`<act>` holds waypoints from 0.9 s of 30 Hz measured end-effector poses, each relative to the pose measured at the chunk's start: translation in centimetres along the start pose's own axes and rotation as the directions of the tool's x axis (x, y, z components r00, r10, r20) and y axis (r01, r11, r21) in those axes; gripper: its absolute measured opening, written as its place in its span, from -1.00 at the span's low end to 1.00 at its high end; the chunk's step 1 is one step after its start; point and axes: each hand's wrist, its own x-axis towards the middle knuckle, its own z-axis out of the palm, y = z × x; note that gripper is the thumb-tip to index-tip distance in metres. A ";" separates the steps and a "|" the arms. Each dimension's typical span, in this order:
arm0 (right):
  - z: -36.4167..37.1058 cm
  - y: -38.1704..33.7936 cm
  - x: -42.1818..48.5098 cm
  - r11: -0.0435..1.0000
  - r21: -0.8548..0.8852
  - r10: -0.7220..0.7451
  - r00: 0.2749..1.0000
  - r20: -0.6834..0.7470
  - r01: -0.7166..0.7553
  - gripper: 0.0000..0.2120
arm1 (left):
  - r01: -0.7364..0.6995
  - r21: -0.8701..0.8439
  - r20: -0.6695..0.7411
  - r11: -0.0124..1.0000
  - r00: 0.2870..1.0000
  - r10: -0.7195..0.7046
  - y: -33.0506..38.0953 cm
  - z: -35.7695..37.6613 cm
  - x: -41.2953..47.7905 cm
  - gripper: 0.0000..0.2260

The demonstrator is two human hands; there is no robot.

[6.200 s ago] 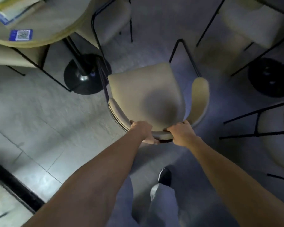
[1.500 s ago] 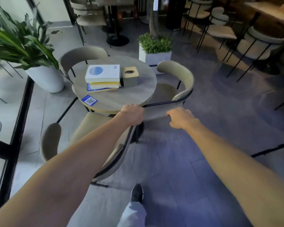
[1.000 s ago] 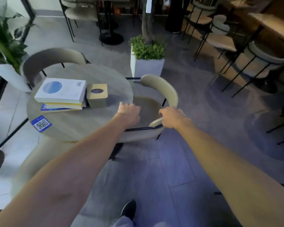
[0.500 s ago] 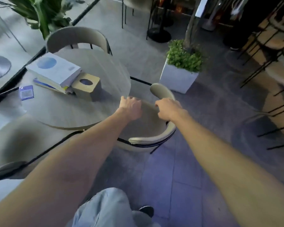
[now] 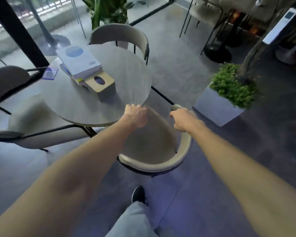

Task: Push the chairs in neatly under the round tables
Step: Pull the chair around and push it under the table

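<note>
A beige chair [image 5: 150, 141] with a curved backrest stands right in front of me, the front of its seat just under the rim of the round grey table [image 5: 130, 79]. My right hand [image 5: 184, 120] is curled over the backrest's right end. My left hand [image 5: 136, 113] is closed, knuckles up, at the seat's far edge beside the table rim; what its fingers hold is hidden. Two more beige chairs stand at this table: the left chair [image 5: 7, 79] partly out, the far chair [image 5: 118, 34] close to the rim.
On the table lie stacked books [image 5: 79, 62], a tan tissue box [image 5: 101, 85] and a small QR card [image 5: 50, 73]. A white planter [image 5: 215, 108] with a green bush stands to the right of the chair. Beyond it is another table's black base [image 5: 217, 53]. My shoe [image 5: 138, 194] is behind the chair.
I have left the chair I held earlier and walked around the table to this one. Over the last second, my right hand has gone from hanging free to resting on its backrest.
</note>
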 end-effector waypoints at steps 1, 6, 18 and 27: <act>-0.2 0.6 0.6 1.000 -0.020 -0.021 1.000 0.001 0.021 -0.66 | 0.023 -0.002 -0.013 1.000 1.000 -0.023 0.3 0.1 0.1 -0.72; -1.7 3.0 3.2 0.984 -0.090 -0.155 0.988 -0.002 0.154 -0.80 | 0.109 -0.039 0.038 0.993 0.993 -0.108 1.3 0.8 -0.2 -0.69; 3.6 7.4 5.5 0.798 -0.274 -0.523 0.843 0.126 0.536 -0.58 | 0.448 -0.182 0.138 0.875 0.893 -0.429 11.0 3.6 -5.4 -0.63; 13.2 8.9 5.9 0.613 -0.424 -0.600 0.742 0.300 0.667 -0.64 | 0.530 -0.203 0.277 0.824 0.838 -0.471 18.4 10.1 -7.2 -0.62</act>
